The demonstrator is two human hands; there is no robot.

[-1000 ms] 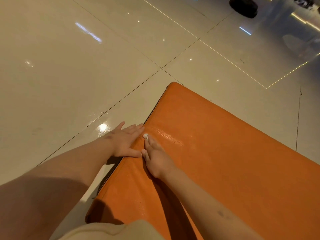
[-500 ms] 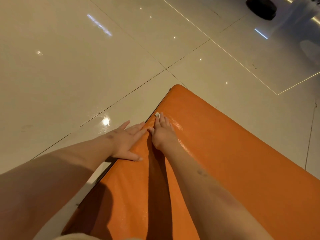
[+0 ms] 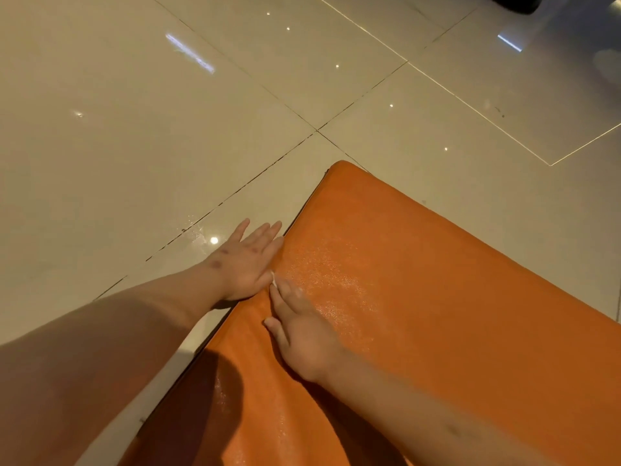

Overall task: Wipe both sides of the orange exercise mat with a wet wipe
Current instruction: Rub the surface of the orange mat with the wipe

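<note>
The orange exercise mat [image 3: 437, 297] lies flat on the tiled floor, one corner pointing away from me, its surface shiny with wet streaks. My left hand [image 3: 247, 264] lies flat with straight fingers across the mat's left edge, partly on the floor. My right hand [image 3: 302, 331] presses flat on the mat just right of it. A small white bit of the wet wipe [image 3: 274, 280] shows beyond its fingertips; the rest is hidden under the hand.
Glossy beige floor tiles [image 3: 134, 129] with dark grout lines surround the mat. A wet patch [image 3: 198, 233] glistens on the floor left of my left hand. A dark round object [image 3: 514, 3] sits at the top right edge.
My right hand pushed the wipe forward along the mat's left edge, then pulled it back toward me. My left hand stayed put on the edge.
</note>
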